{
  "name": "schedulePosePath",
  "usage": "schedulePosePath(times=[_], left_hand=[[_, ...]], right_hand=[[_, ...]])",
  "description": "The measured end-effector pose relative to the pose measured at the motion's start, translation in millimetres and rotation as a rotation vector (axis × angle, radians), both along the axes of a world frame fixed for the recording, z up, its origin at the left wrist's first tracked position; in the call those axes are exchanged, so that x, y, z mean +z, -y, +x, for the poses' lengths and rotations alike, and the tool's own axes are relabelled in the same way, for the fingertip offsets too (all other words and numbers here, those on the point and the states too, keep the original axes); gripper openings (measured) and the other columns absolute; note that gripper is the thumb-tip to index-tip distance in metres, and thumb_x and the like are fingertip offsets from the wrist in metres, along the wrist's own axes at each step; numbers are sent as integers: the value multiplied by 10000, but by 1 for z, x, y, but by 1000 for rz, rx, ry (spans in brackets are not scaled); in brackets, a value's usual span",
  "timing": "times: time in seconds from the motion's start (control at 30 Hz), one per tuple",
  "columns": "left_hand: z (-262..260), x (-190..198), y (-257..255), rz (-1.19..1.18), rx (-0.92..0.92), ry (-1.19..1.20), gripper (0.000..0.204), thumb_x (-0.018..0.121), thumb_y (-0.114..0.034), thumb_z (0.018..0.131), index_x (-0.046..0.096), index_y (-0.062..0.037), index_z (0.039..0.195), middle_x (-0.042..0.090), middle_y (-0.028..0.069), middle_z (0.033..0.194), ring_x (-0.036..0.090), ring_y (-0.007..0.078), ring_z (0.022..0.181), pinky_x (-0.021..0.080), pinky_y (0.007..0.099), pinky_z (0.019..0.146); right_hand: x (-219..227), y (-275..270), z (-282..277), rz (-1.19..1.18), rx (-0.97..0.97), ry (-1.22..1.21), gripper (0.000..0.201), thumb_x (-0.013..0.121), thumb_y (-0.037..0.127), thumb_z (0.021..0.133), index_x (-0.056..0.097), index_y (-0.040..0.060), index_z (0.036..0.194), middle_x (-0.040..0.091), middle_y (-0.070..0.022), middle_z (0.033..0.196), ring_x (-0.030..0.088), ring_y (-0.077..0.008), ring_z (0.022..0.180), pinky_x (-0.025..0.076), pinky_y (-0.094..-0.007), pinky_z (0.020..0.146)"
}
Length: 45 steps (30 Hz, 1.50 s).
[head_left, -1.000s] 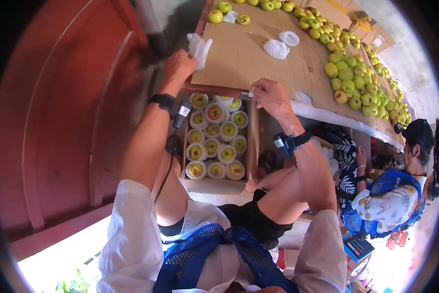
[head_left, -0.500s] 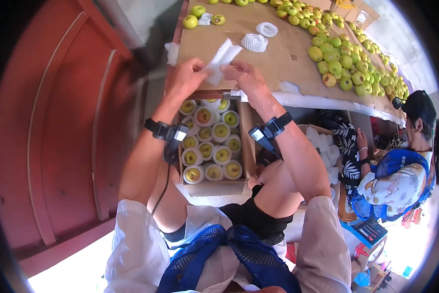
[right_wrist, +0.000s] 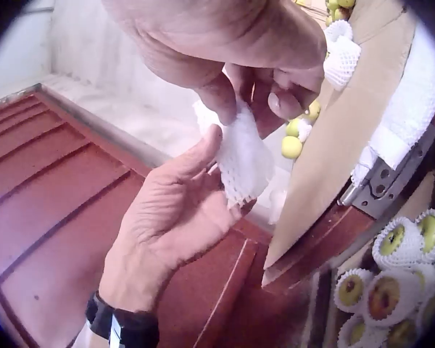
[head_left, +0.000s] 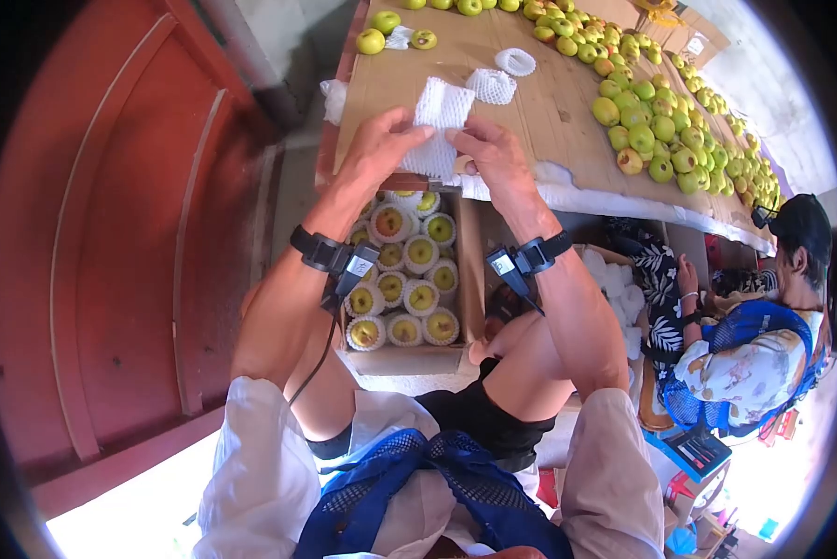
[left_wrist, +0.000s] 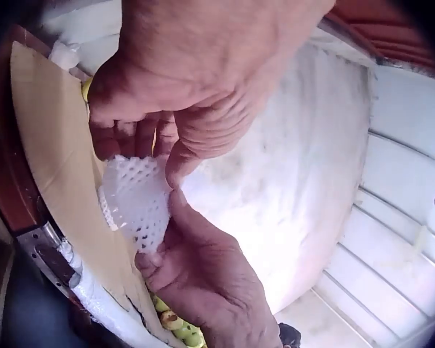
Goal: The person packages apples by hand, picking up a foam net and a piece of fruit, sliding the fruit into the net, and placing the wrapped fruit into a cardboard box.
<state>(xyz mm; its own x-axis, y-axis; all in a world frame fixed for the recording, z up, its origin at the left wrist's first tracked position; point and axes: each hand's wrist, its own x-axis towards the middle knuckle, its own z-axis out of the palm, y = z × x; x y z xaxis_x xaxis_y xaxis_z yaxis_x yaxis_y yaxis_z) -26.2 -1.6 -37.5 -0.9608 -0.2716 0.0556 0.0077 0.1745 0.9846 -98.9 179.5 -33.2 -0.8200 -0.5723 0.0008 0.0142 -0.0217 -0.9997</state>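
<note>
Over the near edge of the tabletop (head_left: 553, 116): your two hands meet in front of you, one at each side of a white foam net sleeve (head_left: 443, 104).
Left hand: your left hand (head_left: 381, 149) pinches the sleeve by its left side, thumb on the face towards you, the other fingers reaching behind.
Right hand: your right hand (head_left: 499, 158) pinches the opposite side between thumb and bent fingers, so the mesh hangs between both.
Arms: your forearms reach forward and slant inward, elbows well apart; a left wrist camera (head_left: 355, 265) and a right wrist camera (head_left: 502, 265) are strapped on.
Below your arms: an open cardboard box (head_left: 404, 361) of netted apples (head_left: 420, 250) stands between your legs; your left forearm covers part of its left side in the head view.
Just beyond your right hand: a foam net (head_left: 491, 86) and a foam ring (head_left: 515, 61) lie on the cardboard covering.
Far left corner: a few loose apples (head_left: 371, 41) sit near a white scrap (head_left: 399, 37).
Right side: a large apple heap (head_left: 665, 130) spreads across the tabletop; a person (head_left: 744, 354) in a cap sits past it.
Left side: a red door (head_left: 111, 242) stands beside you.
</note>
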Motion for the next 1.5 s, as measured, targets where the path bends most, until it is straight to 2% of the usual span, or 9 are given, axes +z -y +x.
schedulePosePath(times=[0.2,0.4,0.7,0.9,1.13,1.23,1.33,1.43,1.5], left_hand=[[-17,-14,5,-188,109,-1,256,718,-143,887,687,11,1088,715,67,961,632,122,864,503,291,798],[-15,-5,-6,-245,107,18,270,724,-152,871,696,8,1086,736,95,966,666,157,868,520,328,815],[-9,8,-12,-280,82,56,248,708,-147,884,698,13,1073,730,93,964,676,169,861,548,334,775],[-15,1,-14,-216,53,163,273,697,-158,895,689,15,1106,727,122,952,700,194,805,589,324,618],[-18,3,-16,-249,21,217,240,683,-145,940,691,16,1117,730,83,963,685,137,782,613,310,645],[-18,-1,-13,-502,-12,121,324,706,-197,896,680,32,1123,733,123,976,697,178,779,562,293,599],[-17,0,-9,-316,-127,164,320,666,-268,971,699,10,1127,728,89,1035,679,140,938,556,312,753],[-8,16,-4,278,-207,128,437,618,-400,1001,683,-4,1172,715,87,1080,665,153,991,557,314,780],[-5,19,-2,378,-208,164,492,573,-447,1017,651,-10,1228,696,89,1130,662,165,997,553,323,824]], right_hand=[[2,4,-2,117,-437,-771,416,751,177,844,606,26,1203,659,-121,1040,637,-273,1006,513,-393,884],[5,-2,-5,261,-400,-875,356,759,172,812,650,96,1143,651,-95,1061,617,-305,1065,500,-420,911],[16,-7,-4,353,-204,-490,325,775,210,780,718,101,1081,685,-73,963,598,-294,1054,486,-416,897],[5,-13,-6,519,-281,-1148,250,778,224,773,762,111,996,683,-61,952,583,-300,1010,475,-396,888],[16,-17,-3,724,-122,-825,274,737,290,817,758,128,1038,722,-110,955,678,-330,937,536,-436,806],[18,-16,-10,734,-87,-625,291,698,291,851,745,124,1084,736,-146,957,703,-338,907,550,-427,791],[-2,-21,-28,535,-57,-546,290,674,258,874,734,90,1103,742,-146,932,711,-289,865,547,-385,779],[8,-29,-27,296,42,-374,260,674,217,890,730,54,1084,730,-79,867,673,-191,771,525,-324,714],[25,-38,-16,206,147,-164,228,682,191,898,731,38,1058,695,-17,803,610,-110,698,492,-274,647]])
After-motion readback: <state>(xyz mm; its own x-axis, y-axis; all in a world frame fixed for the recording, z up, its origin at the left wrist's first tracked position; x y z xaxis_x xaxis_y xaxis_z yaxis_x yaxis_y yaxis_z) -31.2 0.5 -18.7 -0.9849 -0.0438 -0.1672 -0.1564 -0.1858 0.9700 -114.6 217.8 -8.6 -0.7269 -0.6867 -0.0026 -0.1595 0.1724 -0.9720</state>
